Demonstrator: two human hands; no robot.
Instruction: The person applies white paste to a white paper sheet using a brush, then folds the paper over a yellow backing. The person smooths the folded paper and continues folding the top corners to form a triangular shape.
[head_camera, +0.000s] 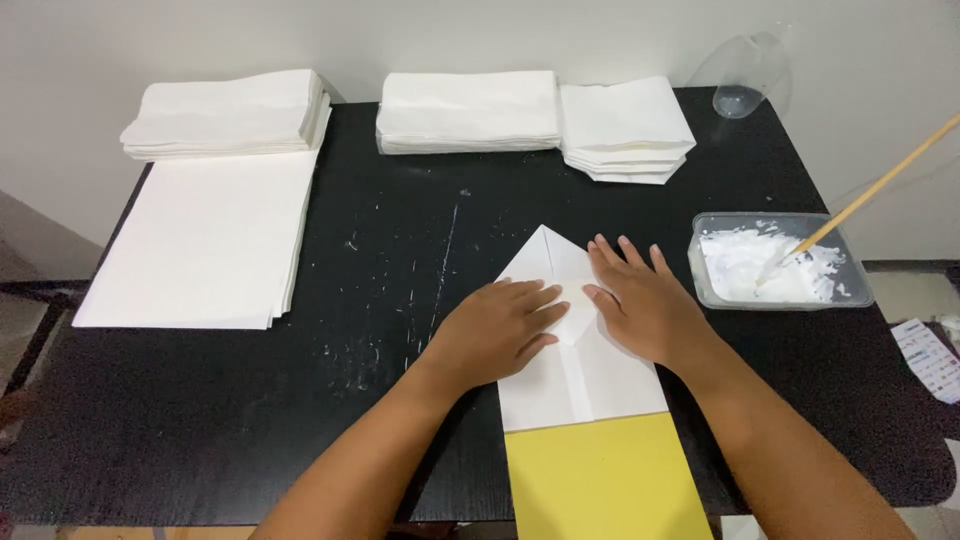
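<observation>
1. While both of my hands press down near the middle of it, the black table (200, 420) is the biggest thing in view, streaked with dried white smears just to the left of my left hand.
2. Well off to the far left of my left hand lies a flat stack of white sheets (200, 240). Beyond it, along the back edge, sit three piles of folded white paper (468, 110).
3. Under both palms is the white paper piece (580, 370) I am folding. Its far end comes to a point beyond my fingertips, with creases running down from that tip. Its near end meets a yellow sheet (600, 480) that reaches the table's front edge between my forearms.
4. To the right of my right hand stands a clear plastic tub of white paste (780, 265) with a wooden stick (880, 185) leaning out of it.
5. My left hand (495, 335) lies flat and holds nothing, fingers spread across the left flap. My right hand (645, 300) is likewise flat and empty, fingers fanned toward the point.
6. To do this fold well, I judge that I should keep the flap edges meeting on the centre crease and rub outward from the middle with firm, even pressure, holding the sheet from slipping and keeping paste off my fingers.
</observation>
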